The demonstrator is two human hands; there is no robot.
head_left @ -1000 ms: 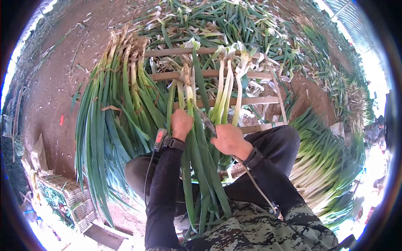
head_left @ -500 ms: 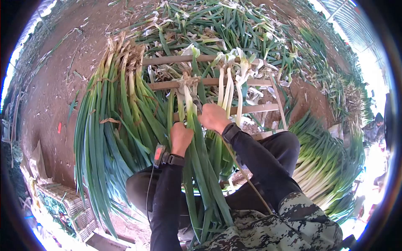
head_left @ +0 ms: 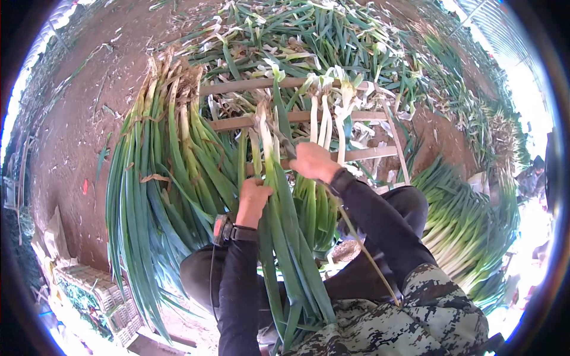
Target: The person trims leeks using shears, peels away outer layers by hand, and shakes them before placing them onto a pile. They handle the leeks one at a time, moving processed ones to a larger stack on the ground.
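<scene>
My left hand point(head_left: 254, 199) is closed round the green stalks of a few large green onions point(head_left: 288, 237). Their leaves hang down over my lap, and their pale root ends point away from me. In my right hand point(head_left: 313, 161) is a grey nozzle point(head_left: 288, 147), its tip beside the white stems of the held onions. A thin tan hose point(head_left: 369, 255) runs from below that hand to my lap. Just right of the nozzle, several peeled green onions point(head_left: 325, 121) with white stems lie across a wooden rack point(head_left: 237, 123).
A large bundle of unpeeled green onions point(head_left: 142, 160) lies on the left. Stripped leaves point(head_left: 332, 35) are heaped beyond the rack. More peeled green onions point(head_left: 463, 231) are piled at the right. A woven crate point(head_left: 113, 296) stands at the lower left.
My right hand has moved slightly right and away from my left hand, showing more of the nozzle. The held onions' root ends look less covered by loose skin.
</scene>
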